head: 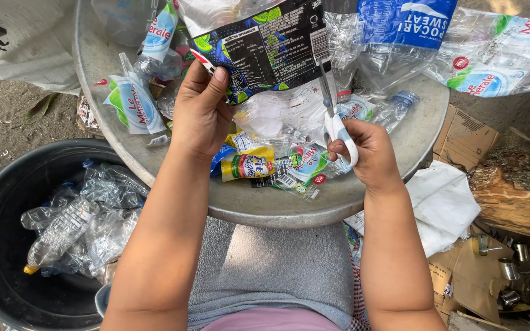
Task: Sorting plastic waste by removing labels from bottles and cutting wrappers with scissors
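Nearest to me, below the forearms, I saw a grey cloth over the lap. To the lower left stood a black tub with crushed clear bottles lying in it. To the lower right, a white cloth lay on the ground beside flattened cardboard and a few metal cans.

Further out was the round grey table, its near edge bare. On it, between my two wrists, lay a small heap of cut labels in yellow, green and white.

My right hand was closed around the white handles of a pair of scissors, fingers curled through the loops and clamped on them. The blades pointed away from me and up, tips meeting the lower edge of the dark label. I could not tell whether the blades were parted.

My left hand gripped the left edge of that dark label, thumb pressed on top and fingers folded behind, pinching it firmly. The label wrapped a clear plastic bottle held above the table at its far side.

Beyond, more crumpled bottles lay across the table: one with a green and blue label at the left, one with a blue label at the top, and another with a green and white label at the far right.
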